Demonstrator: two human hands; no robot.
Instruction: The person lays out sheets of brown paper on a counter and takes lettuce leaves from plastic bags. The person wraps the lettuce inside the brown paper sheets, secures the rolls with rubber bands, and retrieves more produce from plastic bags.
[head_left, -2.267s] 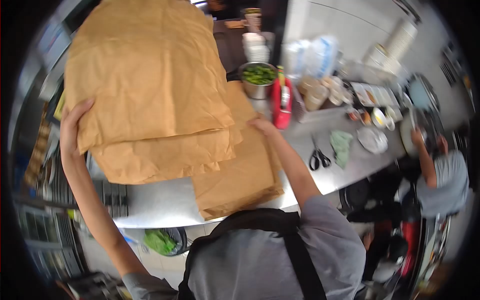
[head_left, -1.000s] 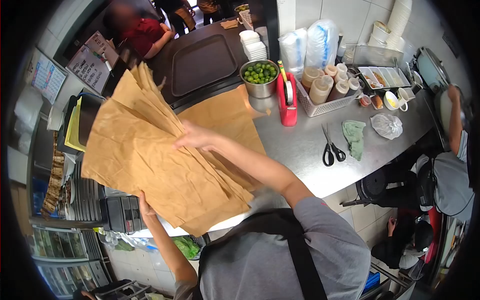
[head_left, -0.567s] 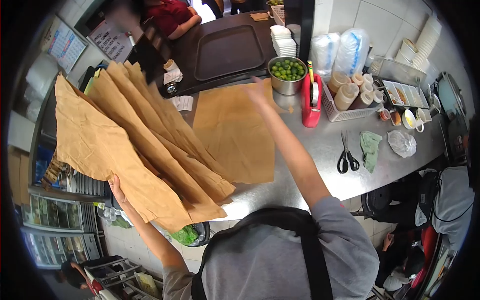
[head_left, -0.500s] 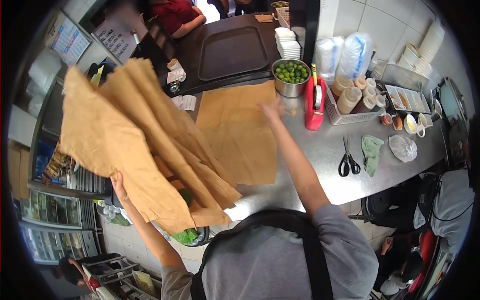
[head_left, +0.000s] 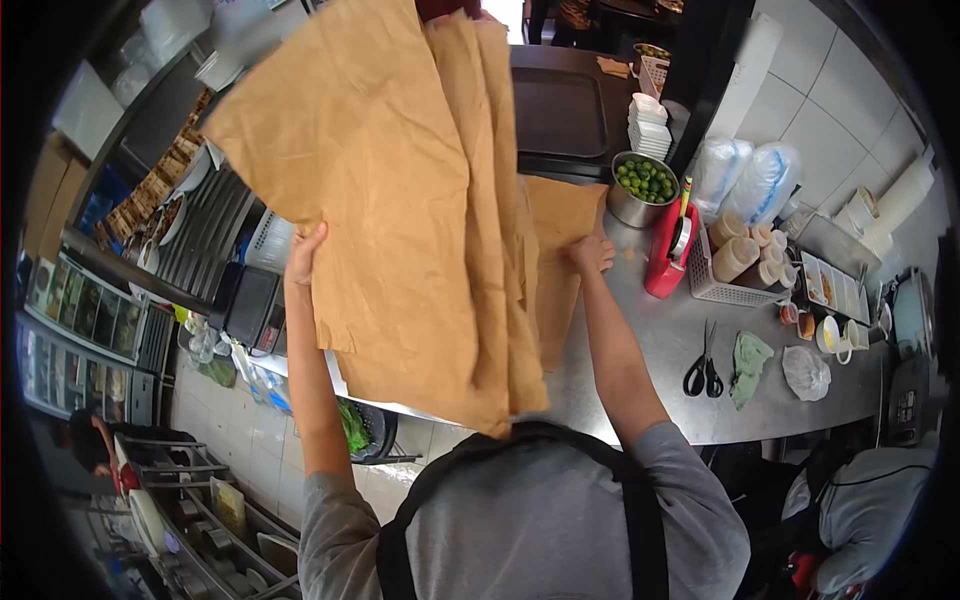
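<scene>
My left hand (head_left: 305,256) is closed on the lower left edge of a stack of large brown paper sheets (head_left: 390,200), held up over the counter. The stack is creased and hangs in several layers, hiding much of what lies behind it. Partly covered by it is another brown paper sheet (head_left: 562,225) on the metal counter. My right hand (head_left: 592,255) has its fingers curled on the right edge of that sheet. Beside this hand stands a steel bowl of small green citrus fruits (head_left: 643,185), with a red tape dispenser (head_left: 668,250) further right.
Black-handled scissors (head_left: 704,370), a green cloth (head_left: 749,368) and a clear plastic bag (head_left: 806,373) lie on the steel counter (head_left: 640,320). A white basket (head_left: 735,287) holds several sauce bottles. At the back are a dark tray (head_left: 560,112) and stacked white dishes (head_left: 650,130).
The paper stack has swung up and right with my left hand, now covering much of the counter sheet. My right hand went from spread fingers to curled on that sheet's edge.
</scene>
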